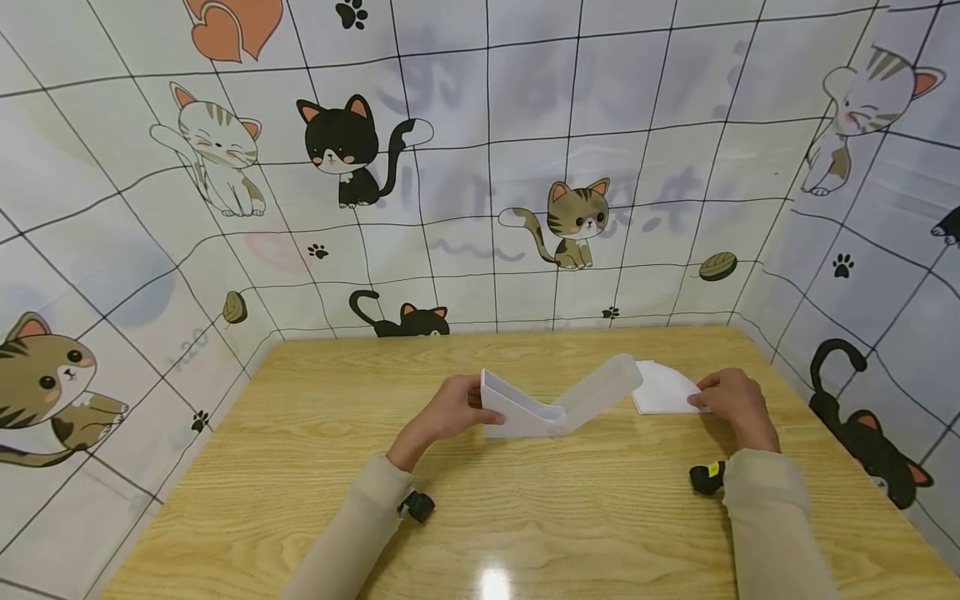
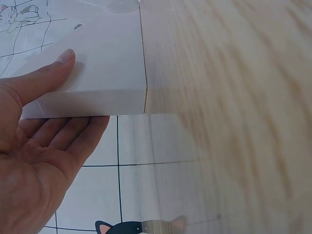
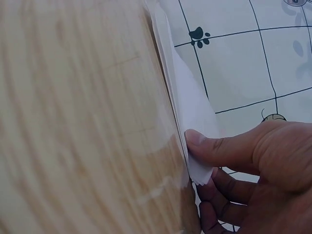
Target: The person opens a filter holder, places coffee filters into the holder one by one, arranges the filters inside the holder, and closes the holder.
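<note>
Nearest to us, two beige sleeves (image 1: 776,533) reach in over a wood-grain worktop (image 1: 555,517), each with a small black wrist camera (image 1: 417,506). Past them, on the left, the left grip (image 1: 456,407) grasps the tall end of a white box (image 1: 517,422), thumb on its near face, fingers round behind. A translucent lid (image 1: 603,387) slants up from the box's low right end, leaving the box open. On the right, the right grip (image 1: 738,408) pinches one corner of a fan-shaped stack of white sheets (image 1: 663,390), just beyond the lid's raised tip; we cannot tell whether stack and lid touch.

We judge the corner pinch the weak point: with so little of the stack held, thin layers could slip or splay. The lid's tip could catch and crease the sheets if either drifts sideways. Held only at one end, the box could tip or twist if the lid were knocked.

Farthest off hangs a white gridded backdrop (image 1: 465,183) of cartoon cats.
</note>
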